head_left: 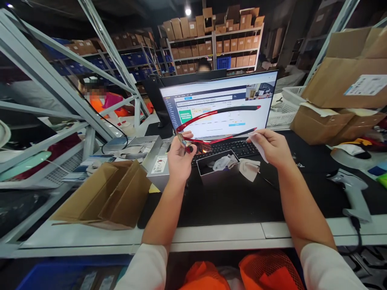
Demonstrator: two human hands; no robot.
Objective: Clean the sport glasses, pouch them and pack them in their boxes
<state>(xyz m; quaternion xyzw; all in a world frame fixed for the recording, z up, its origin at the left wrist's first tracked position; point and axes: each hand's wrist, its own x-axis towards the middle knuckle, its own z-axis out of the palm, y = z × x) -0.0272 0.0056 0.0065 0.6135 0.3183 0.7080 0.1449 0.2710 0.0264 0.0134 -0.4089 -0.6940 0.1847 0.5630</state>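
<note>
Red-and-black glasses (211,114) are held up before the monitor, their temples stretched out to the right. My left hand (180,158) grips them by the lens end, fingers closed. My right hand (273,148) pinches a thin white sheet (259,146) near the tip of the lower temple. Below, a small open box (202,170) holds crumpled clear plastic, and a pale cloth (249,169) lies at its right side. A grey box with a label (159,165) stands just left of my left hand.
An open cardboard box (104,193) is at the left front. The monitor (217,96) stands behind the keyboard (238,149). At the right are a scanner (350,191) and stacked cartons (347,80). Another person in orange (105,104) sits beyond the frame at left.
</note>
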